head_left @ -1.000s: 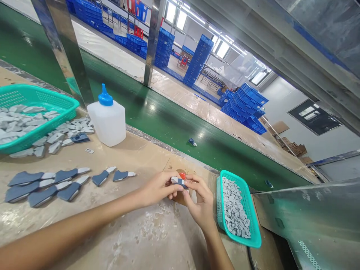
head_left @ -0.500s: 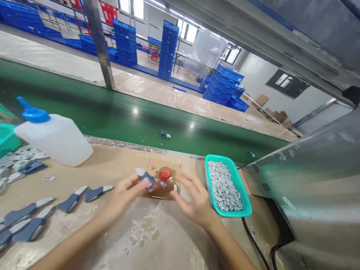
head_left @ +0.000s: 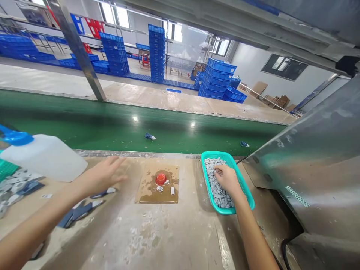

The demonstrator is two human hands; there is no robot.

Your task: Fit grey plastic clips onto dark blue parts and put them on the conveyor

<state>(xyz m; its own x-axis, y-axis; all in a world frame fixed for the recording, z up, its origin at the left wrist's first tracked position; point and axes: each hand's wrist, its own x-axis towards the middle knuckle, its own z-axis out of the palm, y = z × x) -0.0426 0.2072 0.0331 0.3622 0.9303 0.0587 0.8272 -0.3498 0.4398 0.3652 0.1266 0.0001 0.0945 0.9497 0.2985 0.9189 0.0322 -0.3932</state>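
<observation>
My left hand (head_left: pixel 108 173), blurred at the fingers, is open with its fingers stretched out. It hovers above several dark blue and light grey handle-like parts (head_left: pixel 80 213) on the table, partly covering them. My right hand (head_left: pixel 227 179) reaches into a turquoise plastic basket (head_left: pixel 249 197), fingertips pinched together among many small grey pieces (head_left: pixel 222 195). Whatever those fingertips hold is too small to make out. Between the hands lies a wet brown board (head_left: pixel 159 198) with a red round cap (head_left: pixel 161 179) and a few small light pieces (head_left: pixel 172 191) on it.
A white bottle with a blue spout (head_left: pixel 53 155) stands at left, beside a pile of grey parts (head_left: pixel 17 187). Beyond the table runs a green conveyor belt (head_left: pixel 118 129) carrying two blue-grey parts (head_left: pixel 150 137). A metal housing (head_left: pixel 323 168) borders the right side.
The dark blue and grey part has left my left hand, which has moved left and opened. My right hand has moved right, from beside the red cap into the basket.
</observation>
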